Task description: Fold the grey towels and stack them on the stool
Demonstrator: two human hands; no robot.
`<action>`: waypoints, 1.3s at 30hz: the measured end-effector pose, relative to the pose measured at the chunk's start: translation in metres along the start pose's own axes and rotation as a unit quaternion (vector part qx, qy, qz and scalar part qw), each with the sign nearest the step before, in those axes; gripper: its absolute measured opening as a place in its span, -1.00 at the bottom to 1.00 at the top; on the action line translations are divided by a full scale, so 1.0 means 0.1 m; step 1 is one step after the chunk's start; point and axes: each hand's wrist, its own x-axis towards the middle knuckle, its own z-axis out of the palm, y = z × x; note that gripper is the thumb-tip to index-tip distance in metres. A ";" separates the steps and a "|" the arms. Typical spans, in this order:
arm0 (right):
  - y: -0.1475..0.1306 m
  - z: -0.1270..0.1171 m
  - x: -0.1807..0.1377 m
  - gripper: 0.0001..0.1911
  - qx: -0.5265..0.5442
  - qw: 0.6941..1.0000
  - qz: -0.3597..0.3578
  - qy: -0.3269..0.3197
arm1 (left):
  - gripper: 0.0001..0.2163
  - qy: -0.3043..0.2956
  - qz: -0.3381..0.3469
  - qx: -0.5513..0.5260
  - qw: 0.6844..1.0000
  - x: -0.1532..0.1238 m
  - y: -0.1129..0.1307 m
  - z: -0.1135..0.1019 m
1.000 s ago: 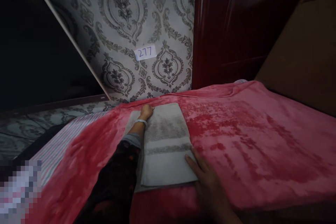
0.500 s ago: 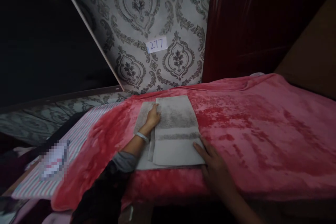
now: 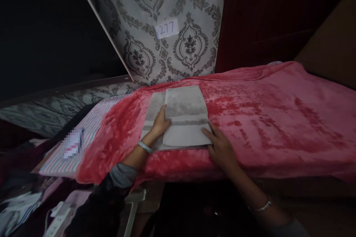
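A folded grey-white towel (image 3: 185,113) with a darker stripe lies on a red plush blanket (image 3: 264,118) that covers a raised surface. My left hand (image 3: 160,124) rests flat on the towel's left fold, fingers stretched out along the folded edge. My right hand (image 3: 221,147) lies on the blanket at the towel's near right corner, fingers spread and touching its edge. Both wrists carry a thin bangle. Neither hand grips anything.
A patterned wallpaper wall with a paper label reading 277 (image 3: 167,29) stands behind. A dark red cabinet (image 3: 258,18) is at the back right. A striped cloth (image 3: 83,133) lies left of the blanket. A white power strip (image 3: 57,222) sits low at the left.
My left hand has slid back toward me along the towel's left fold. My right hand stays at the near right corner. The view has pulled back and tilted down.
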 end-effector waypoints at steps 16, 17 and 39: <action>-0.13 -0.30 0.70 -0.47 0.012 0.997 -0.054 -0.047 | -0.53 -0.006 0.143 0.239 0.961 -0.13 0.51 -0.02; -0.21 -0.25 0.86 -0.44 -0.010 0.996 -0.060 -0.058 | -0.52 -0.023 0.152 0.253 0.955 -0.12 0.56 0.04; -0.16 0.44 1.46 -0.42 -0.119 0.947 -0.129 -0.269 | -0.32 -0.062 0.092 0.359 0.927 -0.40 0.30 0.29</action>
